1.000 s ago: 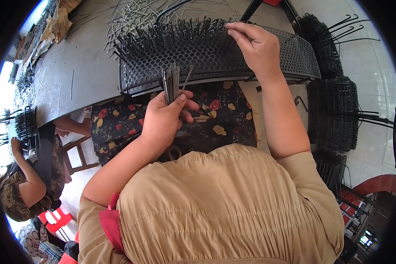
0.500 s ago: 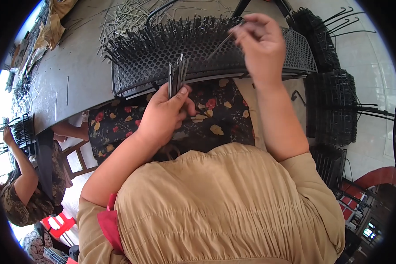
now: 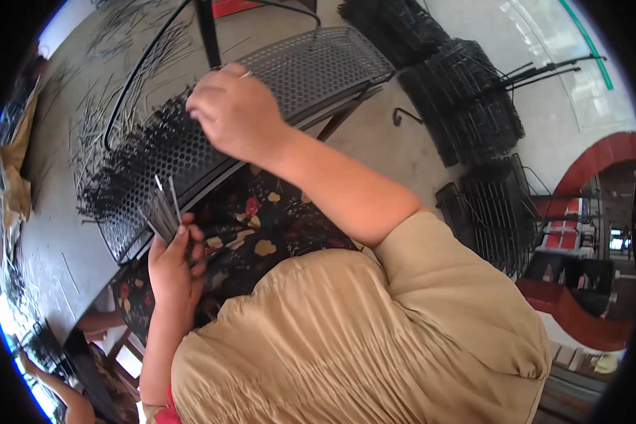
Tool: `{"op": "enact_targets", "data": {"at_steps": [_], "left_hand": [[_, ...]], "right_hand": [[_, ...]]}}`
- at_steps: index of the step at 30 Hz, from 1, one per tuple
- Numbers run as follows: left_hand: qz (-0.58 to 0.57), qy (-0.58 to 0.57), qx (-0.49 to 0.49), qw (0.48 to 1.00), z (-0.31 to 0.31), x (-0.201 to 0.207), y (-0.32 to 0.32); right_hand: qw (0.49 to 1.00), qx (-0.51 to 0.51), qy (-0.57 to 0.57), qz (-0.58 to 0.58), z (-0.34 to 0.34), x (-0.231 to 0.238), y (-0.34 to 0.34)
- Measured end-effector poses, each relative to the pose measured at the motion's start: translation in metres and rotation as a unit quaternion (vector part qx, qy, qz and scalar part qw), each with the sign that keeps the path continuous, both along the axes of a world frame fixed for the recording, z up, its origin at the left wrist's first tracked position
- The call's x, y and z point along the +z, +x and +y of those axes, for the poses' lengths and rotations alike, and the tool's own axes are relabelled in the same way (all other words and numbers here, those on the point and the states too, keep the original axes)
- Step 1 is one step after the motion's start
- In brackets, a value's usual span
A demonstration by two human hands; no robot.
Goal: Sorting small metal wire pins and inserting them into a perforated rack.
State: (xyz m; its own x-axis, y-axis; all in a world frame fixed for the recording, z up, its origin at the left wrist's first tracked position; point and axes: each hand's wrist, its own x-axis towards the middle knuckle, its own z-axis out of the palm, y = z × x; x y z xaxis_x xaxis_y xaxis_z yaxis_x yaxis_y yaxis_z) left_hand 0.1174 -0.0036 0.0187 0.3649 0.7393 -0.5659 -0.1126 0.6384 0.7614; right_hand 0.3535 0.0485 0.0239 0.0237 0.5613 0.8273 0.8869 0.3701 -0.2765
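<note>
My left hand is closed around a bundle of thin metal rods, whose ends stick up above the thumb in front of the perforated metal panel. Over the panel's far edge reaches my right hand, its fingers bent and drawn together. Whatever those fingertips grip is hidden from view. A dense row of dark rods with knobby ends lines the panel's far side, just left of my right hand.
Loose thin rods are strewn over the grey table. A black curved bar rises behind the panel. Stacks of black wire racks lie on the floor to the right. Another person's arm shows at lower left.
The view has swung to the right, so the panel sits farther left. My right hand has moved down to the row of rods; the rod it held before no longer shows.
</note>
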Motion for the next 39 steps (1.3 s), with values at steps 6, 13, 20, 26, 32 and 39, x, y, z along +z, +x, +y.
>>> {"op": "enact_targets", "data": {"at_steps": [6,13,20,26,32,39], "left_hand": [[-0.058,0.011,0.004,0.998,0.000,-0.006,-0.003],[-0.054,0.046,-0.004,0.997,-0.005,-0.002,0.007],[-0.042,0.097,-0.004,0.994,-0.007,0.000,0.010],[-0.038,0.103,-0.004,0.994,-0.005,-0.006,0.008],[-0.022,0.089,0.014,0.996,-0.008,0.000,0.004],[-0.052,0.011,-0.013,0.998,-0.009,-0.009,0.004]], "right_hand": [[0.910,0.150,-0.256,0.291,-0.042,0.007,-0.045],[0.784,0.220,-0.426,0.394,-0.053,0.011,-0.052],[0.824,0.168,-0.343,0.418,-0.055,0.006,-0.052],[0.840,0.155,-0.356,0.378,-0.059,0.005,-0.054],[0.692,0.229,-0.301,0.615,-0.054,0.007,-0.043],[0.908,0.067,-0.079,0.406,-0.029,0.007,0.020]]}}
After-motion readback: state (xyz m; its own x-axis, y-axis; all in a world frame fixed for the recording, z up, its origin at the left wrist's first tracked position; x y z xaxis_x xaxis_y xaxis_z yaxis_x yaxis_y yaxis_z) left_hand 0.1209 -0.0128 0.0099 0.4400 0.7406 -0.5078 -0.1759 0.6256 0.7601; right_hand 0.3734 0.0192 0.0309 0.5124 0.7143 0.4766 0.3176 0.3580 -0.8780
